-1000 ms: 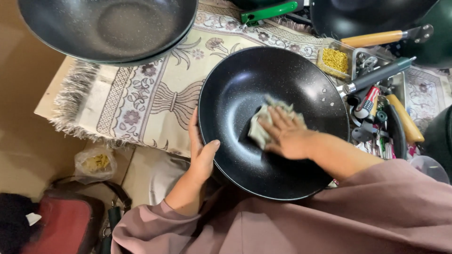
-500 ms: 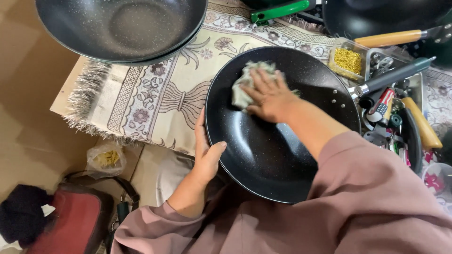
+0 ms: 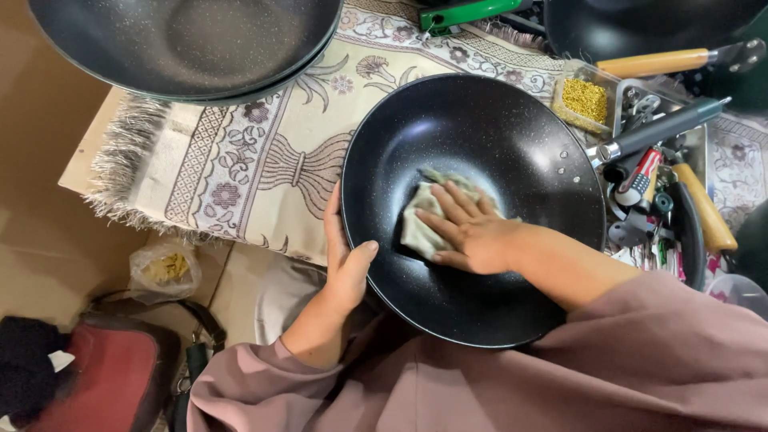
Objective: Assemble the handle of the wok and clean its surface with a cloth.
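A black speckled wok (image 3: 512, 136) with a dark handle (image 3: 656, 130) rests in front of me, over a patterned cloth. My left hand (image 3: 346, 254) grips the wok's left rim, thumb over the edge. My right hand (image 3: 474, 232) lies flat inside the wok, pressing a pale grey-green cloth (image 3: 419, 226) against the bottom. Pink sleeves cover both my arms.
A second dark wok (image 3: 192, 44) sits at the top left on the fringed patterned cloth (image 3: 240, 160). More pans with wooden handles (image 3: 652, 62), a small tray of yellow bits (image 3: 584, 98) and assorted tools crowd the right. A red bag (image 3: 104, 384) and plastic bag (image 3: 164, 268) lie on the floor.
My right hand has slid the cloth from the wok's upper left wall down to its centre. The left hand keeps its hold on the rim.
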